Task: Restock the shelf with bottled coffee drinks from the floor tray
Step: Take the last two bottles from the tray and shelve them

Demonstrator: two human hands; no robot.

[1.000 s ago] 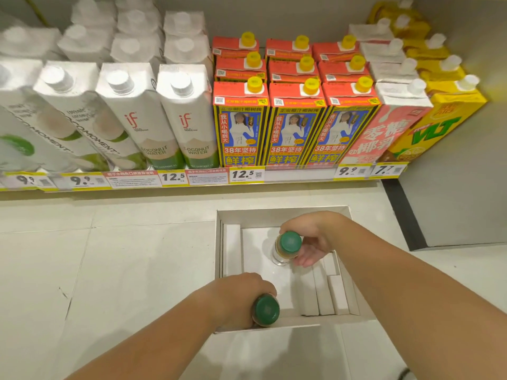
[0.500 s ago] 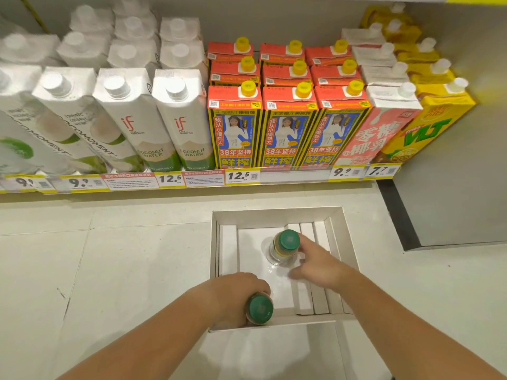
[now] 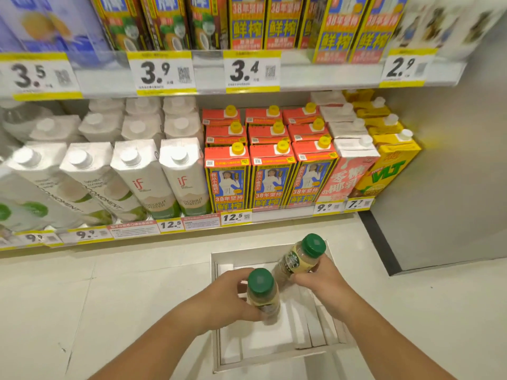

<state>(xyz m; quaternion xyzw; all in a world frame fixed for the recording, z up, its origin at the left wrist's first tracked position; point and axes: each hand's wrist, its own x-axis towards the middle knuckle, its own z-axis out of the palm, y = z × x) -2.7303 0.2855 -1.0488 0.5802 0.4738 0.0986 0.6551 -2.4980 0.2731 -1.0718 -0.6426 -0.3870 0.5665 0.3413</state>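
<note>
A white cardboard floor tray (image 3: 274, 360) lies on the tiles in front of the shelving. My left hand (image 3: 227, 297) grips one coffee bottle (image 3: 262, 294) with a green cap, upright above the tray's middle. My right hand (image 3: 321, 281) grips a second green-capped coffee bottle (image 3: 299, 259), tilted to the right, over the tray's far side. Both bottles are lifted clear of the tray floor. No other bottle shows in the tray.
The bottom shelf (image 3: 282, 212) holds white coconut water cartons (image 3: 142, 176), red and blue cartons (image 3: 271, 174) with yellow caps, and a yellow VLT carton (image 3: 389, 168). An upper shelf rail (image 3: 208, 75) carries price tags under more cartons. A grey wall panel (image 3: 444, 187) stands at the right.
Both hands have lifted their bottles up out of the tray. My view has tipped upward, so the upper shelf now shows.
</note>
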